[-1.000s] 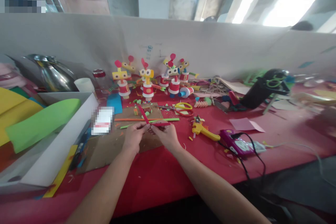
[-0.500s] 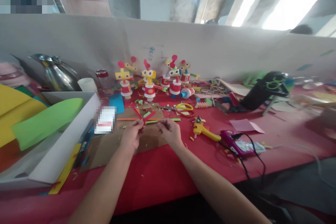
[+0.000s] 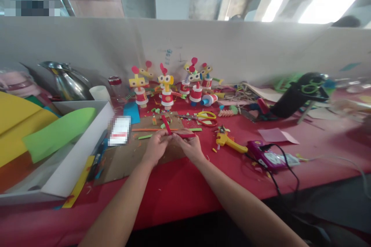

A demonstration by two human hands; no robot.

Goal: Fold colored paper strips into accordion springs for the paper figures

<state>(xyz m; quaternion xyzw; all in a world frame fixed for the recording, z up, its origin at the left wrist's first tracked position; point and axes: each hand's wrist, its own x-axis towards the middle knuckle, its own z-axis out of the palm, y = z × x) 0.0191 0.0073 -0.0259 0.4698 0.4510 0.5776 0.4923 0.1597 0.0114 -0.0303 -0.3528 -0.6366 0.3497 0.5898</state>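
Two narrow red paper strips [image 3: 166,124] meet at an angle between my hands, above a brown cardboard sheet [image 3: 121,164]. My left hand [image 3: 157,146] pinches them near the point where they meet. Closed on the strip that runs to the right is my right hand [image 3: 189,147], its fingertips close to the left ones. Beyond the hands, an orange strip [image 3: 145,129] and a green strip [image 3: 145,137] lie on the cardboard. Scissors with yellow and red handles [image 3: 207,115] rest just past them.
Several paper-cup figures [image 3: 167,96] stand at the back by the grey partition. To the right lie a yellow glue gun [image 3: 232,143] and a purple power block [image 3: 265,158] with cables. A white box [image 3: 78,150] of coloured paper sits at left, near a steel jug [image 3: 68,81].
My hands have come together, and my right hand has taken hold of one red strip. That strip now points right; the other still points up and away. The view has shifted slightly.
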